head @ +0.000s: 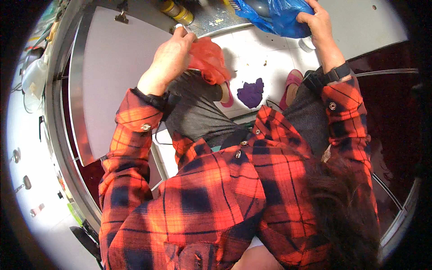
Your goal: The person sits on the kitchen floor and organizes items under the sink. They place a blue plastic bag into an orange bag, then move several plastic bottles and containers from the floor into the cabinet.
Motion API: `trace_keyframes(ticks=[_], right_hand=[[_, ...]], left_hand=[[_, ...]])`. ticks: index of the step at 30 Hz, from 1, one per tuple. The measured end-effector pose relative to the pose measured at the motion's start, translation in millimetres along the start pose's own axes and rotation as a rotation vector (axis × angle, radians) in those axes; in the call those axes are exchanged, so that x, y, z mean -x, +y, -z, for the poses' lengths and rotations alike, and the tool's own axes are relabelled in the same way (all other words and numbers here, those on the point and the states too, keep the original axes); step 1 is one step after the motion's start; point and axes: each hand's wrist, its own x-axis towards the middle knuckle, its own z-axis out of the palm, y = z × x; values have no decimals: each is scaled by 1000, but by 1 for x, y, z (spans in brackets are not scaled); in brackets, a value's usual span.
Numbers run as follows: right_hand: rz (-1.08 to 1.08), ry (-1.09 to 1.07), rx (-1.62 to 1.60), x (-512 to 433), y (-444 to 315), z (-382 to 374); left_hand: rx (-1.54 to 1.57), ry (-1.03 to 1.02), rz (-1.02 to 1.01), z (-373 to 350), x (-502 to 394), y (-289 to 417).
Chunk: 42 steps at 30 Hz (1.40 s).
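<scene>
My left hand [173, 57] pinches a crumpled red plastic bag [209, 60], which hangs down over my knee. A small white thing [179, 25] shows at the fingertips; whether I hold it or it lies behind them, I cannot tell. At the upper right, my right hand [319, 30] grips a blue plastic bag [283, 17] between thumb and fingers. The blue bag is spread wide, and its far part runs out of the frame. Between my feet, a crumpled purple piece [251, 92], cloth or plastic, lies on the white tiled floor [244, 50].
An open cabinet door [125, 77] with a metal hinge [121, 17] stands close on the left. Yellow cans [180, 15] stand inside the cabinet. A clear container [307, 44] is below my right hand. Another pale door panel [368, 30] spans the upper right.
</scene>
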Motion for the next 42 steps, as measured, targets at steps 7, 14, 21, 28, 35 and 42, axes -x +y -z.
trace_keyframes(ticks=[7,14,21,28,35,42], right_hand=[[4,16,-56,2,-3,2],[29,15,-67,1,-3,2],[-14,-167,-443,-4,14,5],[-41,-293,-622,8,-10,-7],[244,-421,-141,17,-30,-34],[319,-585,-88,27,-39,-56]], left_hand=[[-345,217,253,10,-11,-37],[1213,227,699,33,-31,-37],[1012,69,410,60,-24,-9],[1399,76,626,78,-39,-4],[1378,197,599,114,-25,6],[1132,61,640,108,-29,49]])
